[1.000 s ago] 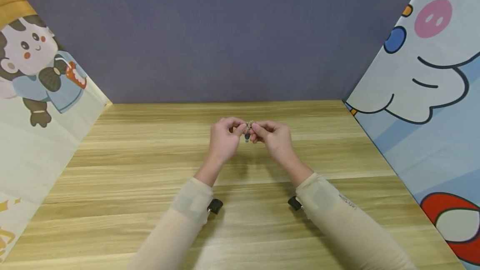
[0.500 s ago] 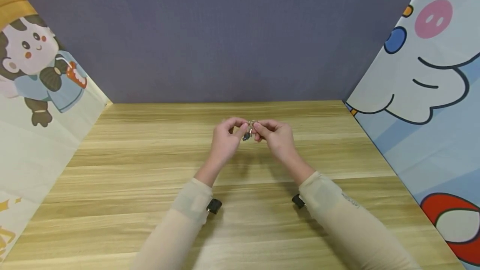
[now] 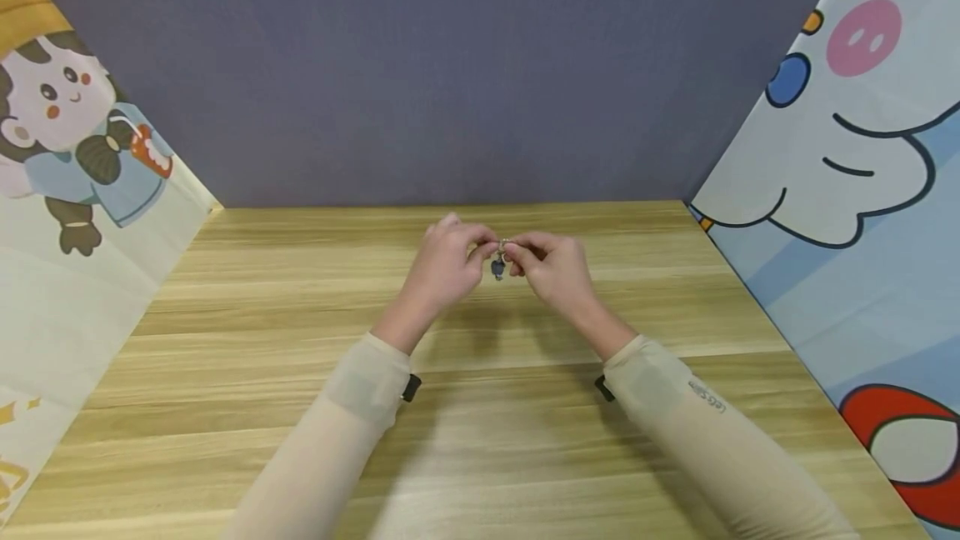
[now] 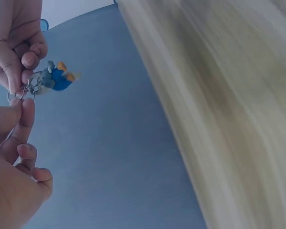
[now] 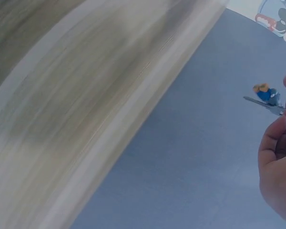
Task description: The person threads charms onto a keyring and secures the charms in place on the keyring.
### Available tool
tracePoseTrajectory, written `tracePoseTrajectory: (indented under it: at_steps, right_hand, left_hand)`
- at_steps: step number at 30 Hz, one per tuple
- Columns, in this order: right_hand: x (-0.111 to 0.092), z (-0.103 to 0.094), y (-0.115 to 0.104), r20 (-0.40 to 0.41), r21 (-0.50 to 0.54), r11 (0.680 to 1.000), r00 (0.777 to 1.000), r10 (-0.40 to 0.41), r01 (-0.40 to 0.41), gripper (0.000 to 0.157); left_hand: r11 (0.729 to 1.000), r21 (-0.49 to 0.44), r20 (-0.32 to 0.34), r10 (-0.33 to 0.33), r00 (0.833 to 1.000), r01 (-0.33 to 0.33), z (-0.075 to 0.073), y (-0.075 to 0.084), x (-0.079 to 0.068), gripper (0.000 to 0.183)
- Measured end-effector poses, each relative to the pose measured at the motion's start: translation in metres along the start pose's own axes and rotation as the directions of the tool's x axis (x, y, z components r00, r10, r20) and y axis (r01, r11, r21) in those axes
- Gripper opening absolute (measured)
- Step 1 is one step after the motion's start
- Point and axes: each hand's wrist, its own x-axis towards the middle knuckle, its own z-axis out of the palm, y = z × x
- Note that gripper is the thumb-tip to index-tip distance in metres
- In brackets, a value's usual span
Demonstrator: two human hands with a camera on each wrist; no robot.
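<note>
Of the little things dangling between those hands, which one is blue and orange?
The small figurine charm: blue and grey with orange parts. The key beside it is plain grey metal.

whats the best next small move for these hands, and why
Probably steady the metal rings with the right hand while the left hand gently pries: both pinch the metalwork, and the blue figurine hangs clear of their fingertips.

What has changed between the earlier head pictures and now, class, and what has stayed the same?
The left hand and right hand have turned so their wrists sit farther apart and slightly farther forward. The small figure between them has shifted slightly right in the head view. No release is visible: both hands still pinch at the metal rings. The wooden tabletop looks unchanged.
</note>
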Motion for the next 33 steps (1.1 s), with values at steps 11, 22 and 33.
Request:
tracePoseTrajectory:
  at_steps: [11, 22, 33]
  right_hand:
    - [-0.001, 0.008, -0.005, -0.031, 0.202, 0.973, 0.992, 0.118, -0.110, 0.014]
    - [0.000, 0.016, -0.005, -0.051, 0.461, 0.862, 0.964, 0.261, -0.210, 0.018]
    - [-0.001, 0.017, -0.007, 0.011, 0.729, 0.609, 0.893, 0.449, -0.314, 0.010]
  left_hand:
    - [0.994, -0.110, -0.178, -0.038, 0.983, 0.019, 0.012, -0.003, -0.008, 0.009]
    - [0.933, -0.342, -0.268, -0.208, 0.941, 0.109, 0.024, 0.003, -0.007, 0.006]
    - [0.735, -0.646, -0.127, -0.368, 0.921, 0.205, 0.032, 0.005, -0.007, 0.010]
